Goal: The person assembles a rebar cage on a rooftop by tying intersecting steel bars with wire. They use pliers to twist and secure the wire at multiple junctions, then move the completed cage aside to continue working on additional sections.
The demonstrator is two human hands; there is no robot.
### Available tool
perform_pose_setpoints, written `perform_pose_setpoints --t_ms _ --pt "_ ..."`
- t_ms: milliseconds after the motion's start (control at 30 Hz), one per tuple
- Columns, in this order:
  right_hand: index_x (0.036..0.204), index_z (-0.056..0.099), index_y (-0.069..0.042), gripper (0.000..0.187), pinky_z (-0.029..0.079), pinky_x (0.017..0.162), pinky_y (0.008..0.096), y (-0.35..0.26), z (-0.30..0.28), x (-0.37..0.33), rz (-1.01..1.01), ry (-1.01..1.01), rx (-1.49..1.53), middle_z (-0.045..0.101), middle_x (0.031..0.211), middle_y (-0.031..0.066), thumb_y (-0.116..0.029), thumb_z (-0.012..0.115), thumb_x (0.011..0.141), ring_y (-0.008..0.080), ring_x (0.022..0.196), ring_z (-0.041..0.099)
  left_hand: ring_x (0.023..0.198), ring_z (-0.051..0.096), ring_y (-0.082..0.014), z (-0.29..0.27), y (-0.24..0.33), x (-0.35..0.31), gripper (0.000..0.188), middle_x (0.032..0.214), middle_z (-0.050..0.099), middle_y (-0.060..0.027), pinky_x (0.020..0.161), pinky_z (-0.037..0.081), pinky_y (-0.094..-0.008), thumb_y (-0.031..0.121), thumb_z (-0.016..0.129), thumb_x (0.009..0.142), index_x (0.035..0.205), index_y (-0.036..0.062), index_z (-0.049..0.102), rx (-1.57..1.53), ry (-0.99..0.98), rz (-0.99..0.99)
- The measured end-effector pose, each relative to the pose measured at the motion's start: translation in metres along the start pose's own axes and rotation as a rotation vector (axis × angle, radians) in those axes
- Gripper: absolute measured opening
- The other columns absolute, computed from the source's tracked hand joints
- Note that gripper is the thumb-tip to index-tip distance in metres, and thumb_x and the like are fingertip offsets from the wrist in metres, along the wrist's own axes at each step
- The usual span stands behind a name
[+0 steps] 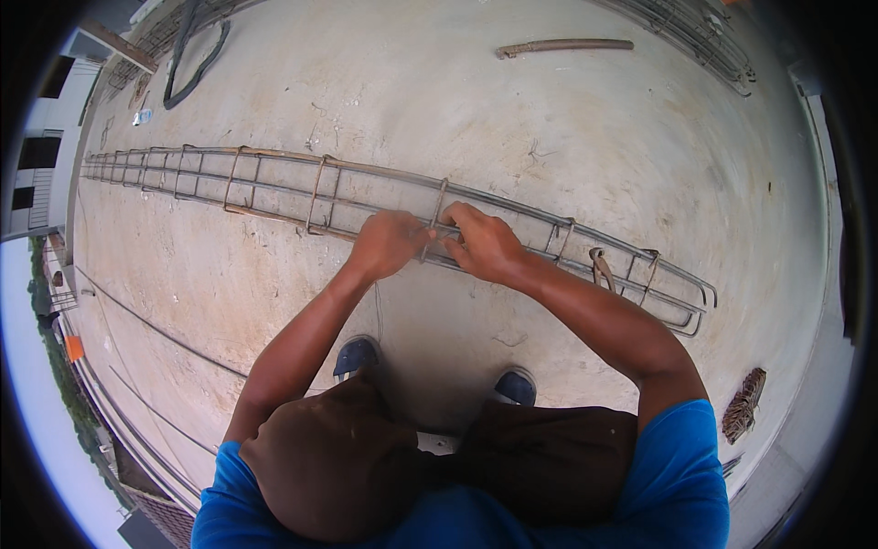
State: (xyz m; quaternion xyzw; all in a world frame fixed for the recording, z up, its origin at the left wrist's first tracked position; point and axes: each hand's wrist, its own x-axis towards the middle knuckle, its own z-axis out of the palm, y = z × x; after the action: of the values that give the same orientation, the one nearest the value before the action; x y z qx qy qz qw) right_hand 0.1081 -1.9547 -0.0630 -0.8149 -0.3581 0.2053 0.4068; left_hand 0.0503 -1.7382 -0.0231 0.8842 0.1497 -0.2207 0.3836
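Note:
A long rebar cage point(393, 172) lies on the concrete floor across my front, running from far left to near right. Both hands meet at one of its square stirrups point(438, 201). My left hand point(391, 244) is closed in a pinch just left of that stirrup, at the bars nearer me. Curled close on the stirrup's right side is my right hand point(485, 243), thumb and forefinger by the same crossing. Whatever the fingertips grip is too small or hidden to name. Pincers point(604, 269) rest on the cage, right of my right hand.
Beyond the cage lie a brownish bar point(567, 46) and a bent black hose-like piece point(194, 90). More rebar point(686, 32) is at the far right. A wire bundle point(744, 405) sits at the near right. Thin rods point(165, 327) lie left of my shoes point(357, 355).

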Motion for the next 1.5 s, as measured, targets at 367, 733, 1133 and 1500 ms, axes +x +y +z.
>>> perform_pose_setpoints --t_ms 367,733,1133,1500 --pt "0.136 0.063 0.010 0.040 0.061 0.094 0.0413 0.014 -0.031 0.046 0.501 -0.462 0.606 0.072 0.129 0.0225 -0.014 0.062 0.103 0.0317 0.113 0.075 0.068 0.073 -0.0388 0.039 -0.008 -0.009 0.030 0.070 0.071 -0.0198 0.066 0.058 -0.0476 0.035 0.080 0.091 0.093 0.0052 0.079 0.296 0.379 0.228" --pt "0.124 0.072 0.004 0.028 0.061 0.092 0.0379 -0.002 -0.021 0.054 0.635 -0.320 0.606 0.077 0.119 0.0143 -0.015 0.061 0.107 0.0247 0.103 0.078 0.068 0.074 -0.0371 0.046 0.000 -0.013 0.021 0.073 0.073 -0.0163 0.065 0.058 -0.0478 0.029 0.080 0.090 0.084 0.0097 0.074 0.391 0.485 0.301" --pt "0.111 0.075 0.001 0.019 0.059 0.090 0.0397 0.002 0.013 0.031 0.404 0.107 0.355 0.080 0.112 0.0164 -0.013 0.071 0.098 0.0287 0.105 0.077 0.066 0.072 -0.0364 0.046 -0.008 -0.008 0.020 0.070 0.071 -0.0153 0.065 0.057 -0.0481 0.026 0.080 0.088 0.081 0.0095 0.072 0.381 0.509 0.351" --pt "0.104 0.079 -0.001 0.012 0.059 0.089 0.0374 -0.021 -0.008 0.038 0.282 -0.019 0.079 0.081 0.104 0.0137 -0.008 0.075 0.095 0.0226 0.098 0.077 0.066 0.072 -0.0374 0.048 -0.011 -0.009 0.020 0.070 0.070 -0.0165 0.064 0.057 -0.0494 0.025 0.079 0.090 0.083 0.0088 0.071 0.302 0.525 0.324"
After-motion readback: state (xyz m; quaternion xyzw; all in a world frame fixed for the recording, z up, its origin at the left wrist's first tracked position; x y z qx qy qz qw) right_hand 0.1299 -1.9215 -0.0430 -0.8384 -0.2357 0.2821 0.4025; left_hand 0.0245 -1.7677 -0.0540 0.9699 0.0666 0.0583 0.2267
